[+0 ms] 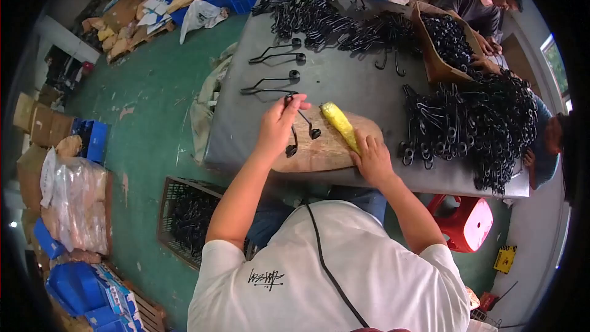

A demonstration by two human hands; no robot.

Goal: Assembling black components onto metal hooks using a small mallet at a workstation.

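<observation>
My left hand (280, 124) pinches the bent end of a black wire spring (294, 134) above a wooden board (332, 158). The spring's two legs point toward me, each ending in a small coil. At the right part of the board, my right hand (373, 161) is closed around the near end of a yellow-wrapped stick (338, 123). The stick slants up to the left, and its covered end is hidden by my fingers. Beyond my left hand lie two similar springs on the metal table, one nearer (270, 83) and one farther (276, 56), coils to the right.
Tangled black wire parts (313, 21) cover the table's far side. A cardboard box (439, 71) of black parts and a large heap (473, 123) stand at right. Several people work around the table (236, 141). Below are a crate (175, 209) and a red stool (470, 224).
</observation>
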